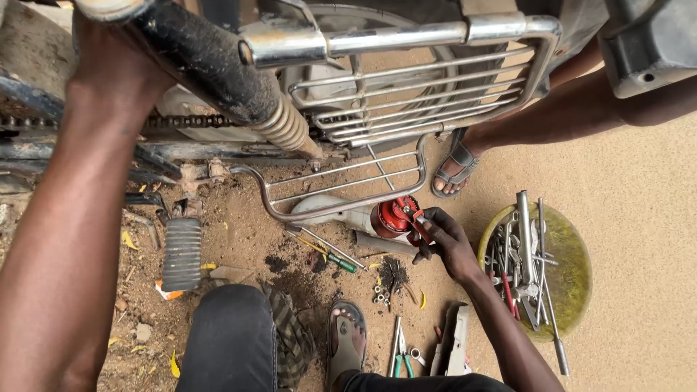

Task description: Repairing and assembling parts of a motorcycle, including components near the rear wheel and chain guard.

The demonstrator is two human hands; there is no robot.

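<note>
Right hand (441, 236), fingers clamped on red-handled tool (420, 225) at red hub (394, 215); left hand (109, 54), far left, gripping black frame tube (203, 62).

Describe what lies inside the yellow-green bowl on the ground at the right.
The bowl holds a loose pile of metal hand tools, mostly spanners and rods, one with a red handle. Its bottom beneath the pile is covered.

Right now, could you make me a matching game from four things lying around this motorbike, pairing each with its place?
Things:
1. red part
2. yellow basin
3. green-handled screwdriver
4. pliers

Places:
A. full of metal tools, far right
B. on the sand beside the sandalled foot
C. at the right hand
D. on the sand under the chrome rack

Pairs: 1-C, 2-A, 3-D, 4-B
</note>
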